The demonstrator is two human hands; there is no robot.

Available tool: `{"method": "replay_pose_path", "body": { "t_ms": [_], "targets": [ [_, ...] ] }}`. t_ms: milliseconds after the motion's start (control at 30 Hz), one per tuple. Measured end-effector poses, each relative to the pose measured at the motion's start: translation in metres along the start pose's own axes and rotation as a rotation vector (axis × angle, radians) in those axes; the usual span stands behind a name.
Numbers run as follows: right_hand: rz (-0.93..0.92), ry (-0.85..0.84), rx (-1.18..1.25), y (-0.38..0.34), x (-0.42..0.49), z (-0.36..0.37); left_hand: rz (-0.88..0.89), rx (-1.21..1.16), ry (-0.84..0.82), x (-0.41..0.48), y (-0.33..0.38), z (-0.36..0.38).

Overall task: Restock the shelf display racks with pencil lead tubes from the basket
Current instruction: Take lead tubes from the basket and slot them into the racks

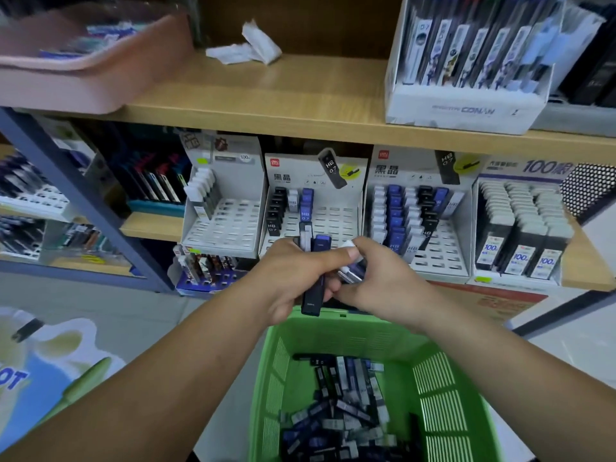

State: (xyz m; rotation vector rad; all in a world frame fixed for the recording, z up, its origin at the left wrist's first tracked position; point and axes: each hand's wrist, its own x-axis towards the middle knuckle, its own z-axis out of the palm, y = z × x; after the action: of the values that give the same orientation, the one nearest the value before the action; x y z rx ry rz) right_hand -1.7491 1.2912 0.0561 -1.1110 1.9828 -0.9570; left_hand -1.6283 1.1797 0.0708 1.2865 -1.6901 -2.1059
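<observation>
Basket (333,338) below, left hand (293,278) grips several lead tubes (313,295) while right hand (386,281) pinches a white-capped tube (351,273).

The basket (353,338) sits at 6 o'clock with loose pencil lead tubes (346,411) lying in its bottom. Over its far rim the left hand (293,278) and right hand (383,281) meet, gripping the held tubes (315,278) between them. Behind the hands, from 11 to 2 o'clock, four display racks (333,221) stand side by side on the lower shelf (583,265). On the upper shelf (266,105) a tray (83,78) lies at 10 o'clock, crumpled paper (250,48) at 12 and a box (466,105) at 1.
</observation>
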Motion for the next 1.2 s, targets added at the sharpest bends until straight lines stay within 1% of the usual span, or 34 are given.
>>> {"method": "replay_pose_path", "body": {
  "t_ms": [67,167,267,467,600,767,900,1000,1067,1200],
  "targets": [
    [0.025,-0.069,0.083,0.001,-0.001,-0.003,-0.005,-0.027,0.006,0.0,0.002,0.002],
    [0.061,-0.207,0.254,0.001,-0.005,-0.01,-0.013,-0.006,0.021,0.0,0.004,0.001],
    [0.079,-0.25,0.266,0.002,-0.006,-0.012,0.011,-0.006,0.048,0.001,0.006,-0.002],
    [0.119,-0.278,0.261,0.004,-0.001,-0.013,0.095,-0.011,0.094,0.005,0.009,-0.011],
    [0.131,-0.293,0.203,0.005,0.003,-0.008,0.152,0.003,0.112,0.008,0.01,-0.018],
    [0.148,-0.227,0.253,0.004,0.007,0.002,0.225,0.046,0.06,0.007,0.003,-0.018],
    [0.209,-0.217,0.269,0.002,0.008,0.01,0.302,0.092,0.121,0.012,0.0,-0.024],
    [0.267,-0.174,0.268,0.002,0.012,0.01,0.303,-0.016,0.169,0.017,0.004,-0.037],
    [0.293,-0.158,0.244,0.0,0.013,0.009,0.286,-0.087,0.16,0.017,0.005,-0.039],
    [0.25,-0.179,0.354,-0.007,0.011,0.015,0.29,-0.051,0.116,0.016,0.002,-0.032]
  ]
}}
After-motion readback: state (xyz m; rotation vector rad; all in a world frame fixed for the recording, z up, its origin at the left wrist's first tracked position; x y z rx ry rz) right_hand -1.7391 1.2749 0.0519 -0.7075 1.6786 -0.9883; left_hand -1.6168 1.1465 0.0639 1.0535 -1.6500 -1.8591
